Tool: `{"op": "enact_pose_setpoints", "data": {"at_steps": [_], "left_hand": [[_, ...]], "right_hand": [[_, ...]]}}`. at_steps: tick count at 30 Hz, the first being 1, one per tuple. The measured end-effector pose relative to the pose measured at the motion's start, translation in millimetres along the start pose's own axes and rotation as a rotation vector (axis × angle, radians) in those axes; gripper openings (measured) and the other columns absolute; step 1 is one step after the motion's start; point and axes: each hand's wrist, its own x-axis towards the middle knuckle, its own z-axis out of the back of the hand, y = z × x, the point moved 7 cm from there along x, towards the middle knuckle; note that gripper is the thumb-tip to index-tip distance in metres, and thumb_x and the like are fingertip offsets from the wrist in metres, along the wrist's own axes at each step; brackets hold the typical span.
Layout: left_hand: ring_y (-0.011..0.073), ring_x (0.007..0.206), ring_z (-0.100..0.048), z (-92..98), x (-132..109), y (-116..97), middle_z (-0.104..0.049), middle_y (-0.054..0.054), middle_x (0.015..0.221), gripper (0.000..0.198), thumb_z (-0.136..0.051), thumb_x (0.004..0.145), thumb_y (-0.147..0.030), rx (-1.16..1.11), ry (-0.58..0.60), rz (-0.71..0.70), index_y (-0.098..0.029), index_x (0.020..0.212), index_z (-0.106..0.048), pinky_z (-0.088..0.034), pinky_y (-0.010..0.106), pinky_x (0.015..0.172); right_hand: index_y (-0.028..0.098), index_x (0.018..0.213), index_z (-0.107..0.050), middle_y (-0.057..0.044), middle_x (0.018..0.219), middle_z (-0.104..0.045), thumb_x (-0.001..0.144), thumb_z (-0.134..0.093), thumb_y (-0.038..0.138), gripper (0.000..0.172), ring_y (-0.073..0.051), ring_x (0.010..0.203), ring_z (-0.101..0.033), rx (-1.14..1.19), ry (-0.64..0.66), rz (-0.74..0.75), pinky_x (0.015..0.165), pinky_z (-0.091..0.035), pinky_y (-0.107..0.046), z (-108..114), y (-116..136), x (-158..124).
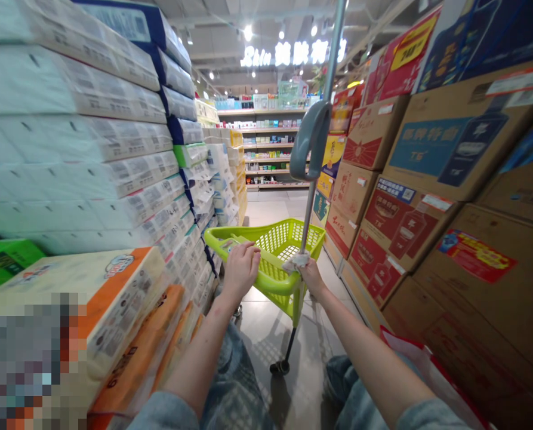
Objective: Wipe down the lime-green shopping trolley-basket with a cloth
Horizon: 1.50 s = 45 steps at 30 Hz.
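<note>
A lime-green shopping basket cart point(273, 286) with perforated sides stands in front of me on a thin leg with a dark caster. My left hand point(242, 269) lies over its near left rim, fingers bent onto the edge. At the near right corner, my right hand point(311, 273) is closed on a crumpled white tissue or cloth point(296, 261), pressed near the rim and the foot of a metal pole point(310, 209). That pole rises past the top of the view and carries a grey loop-shaped grip point(311, 140). The fingers of my right hand are partly hidden.
Tall stacks of wrapped tissue packs point(78, 143) wall the left side, with orange-and-cream packs point(114, 310) close by. Cardboard cartons point(436, 137) are piled along the right. A tiled aisle point(266, 209) runs ahead to stocked shelves point(275, 143). A red-edged bag point(409, 352) is low right.
</note>
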Motion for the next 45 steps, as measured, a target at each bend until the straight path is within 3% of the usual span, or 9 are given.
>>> {"op": "enact_pose_setpoints", "data": {"at_steps": [6, 13, 21, 27, 30, 33, 36, 40, 45], "left_hand": [[0.0246, 0.117, -0.048, -5.1, 2, 20, -0.063, 0.007, 0.113, 0.034, -0.037, 0.092, -0.035, 0.181, 0.057, -0.017, -0.021, 0.106, -0.065, -0.029, 0.045, 0.107], [0.0241, 0.116, -0.048, 0.3, -2, 13, -0.063, 0.008, 0.111, 0.036, -0.033, 0.093, -0.031, 0.22, 0.032, 0.061, -0.021, 0.103, -0.065, -0.026, 0.046, 0.108], [0.0236, 0.117, -0.047, 1.6, -3, 10, -0.063, 0.008, 0.111, 0.035, -0.031, 0.093, -0.03, 0.203, 0.018, 0.094, -0.021, 0.102, -0.064, -0.024, 0.048, 0.108], [0.0242, 0.117, -0.047, -2.5, -2, 6, -0.063, 0.008, 0.111, 0.034, -0.032, 0.093, -0.029, 0.187, 0.013, 0.099, -0.021, 0.102, -0.064, -0.023, 0.048, 0.109], [0.025, 0.118, -0.047, -4.7, -2, 3, -0.062, 0.009, 0.113, 0.035, -0.032, 0.093, -0.03, 0.183, 0.01, 0.117, -0.02, 0.102, -0.064, -0.023, 0.048, 0.109], [0.0253, 0.119, -0.047, -6.8, -2, -1, -0.061, 0.009, 0.114, 0.034, -0.032, 0.093, -0.031, 0.176, 0.013, 0.125, -0.02, 0.104, -0.063, -0.021, 0.05, 0.11], [0.0257, 0.119, -0.046, -8.4, -2, -4, -0.061, 0.01, 0.115, 0.034, -0.032, 0.093, -0.031, 0.174, 0.014, 0.127, -0.02, 0.105, -0.062, -0.02, 0.051, 0.11], [0.0262, 0.12, -0.046, -10.3, -2, -7, -0.061, 0.01, 0.116, 0.034, -0.033, 0.092, -0.031, 0.183, 0.001, 0.136, -0.019, 0.105, -0.062, -0.02, 0.051, 0.11], [0.0267, 0.119, -0.046, -11.4, -2, -10, -0.061, 0.01, 0.115, 0.034, -0.033, 0.092, -0.031, 0.202, -0.014, 0.157, -0.02, 0.104, -0.063, -0.021, 0.051, 0.109]], "right_hand": [[0.02, 0.061, -0.055, -0.001, 0.062, -0.058, 0.071, -0.058, 0.056, 0.038, -0.015, 0.06, -0.054, -0.03, -0.016, -0.013, 0.063, -0.049, -0.031, 10, -4, 0], [0.021, 0.099, -0.062, -0.008, 0.103, -0.065, 0.083, -0.045, 0.052, 0.04, -0.023, 0.106, -0.056, -0.134, -0.157, 0.06, 0.099, -0.04, -0.042, 9, 3, -32], [0.02, 0.131, -0.045, -0.012, 0.133, -0.05, 0.089, -0.042, 0.035, 0.044, -0.024, 0.127, -0.043, -0.31, -0.241, 0.154, 0.106, -0.035, -0.045, 3, 26, -87], [0.021, 0.14, -0.031, -0.014, 0.143, -0.035, 0.088, -0.042, 0.026, 0.053, -0.029, 0.134, -0.033, -0.618, -0.12, 0.34, 0.106, -0.035, -0.052, -13, 50, -111], [0.018, 0.14, -0.027, -0.017, 0.141, -0.033, 0.086, -0.045, 0.024, 0.057, -0.03, 0.135, -0.029, -0.745, -0.147, 0.391, 0.105, -0.035, -0.054, -23, 65, -104], [0.018, 0.127, -0.042, -0.016, 0.127, -0.044, 0.086, -0.045, 0.024, 0.042, -0.028, 0.125, -0.039, -0.792, -0.192, 0.432, 0.1, -0.04, -0.051, -24, 80, -88], [0.019, 0.104, -0.055, -0.011, 0.106, -0.054, 0.085, -0.042, 0.022, 0.022, -0.024, 0.105, -0.05, -0.784, -0.094, 0.467, 0.089, -0.047, -0.043, -23, 92, -68], [0.019, 0.083, -0.058, -0.008, 0.083, -0.058, 0.083, -0.039, 0.017, 0.019, -0.021, 0.084, -0.054, -0.81, 0.059, 0.403, 0.076, -0.048, -0.035, -21, 100, -46], [0.017, 0.1, -0.06, -0.011, 0.096, -0.059, 0.084, -0.037, 0.015, 0.029, -0.024, 0.094, -0.053, -0.895, 0.03, 0.392, 0.085, -0.047, -0.041, -28, 107, -58]]}}
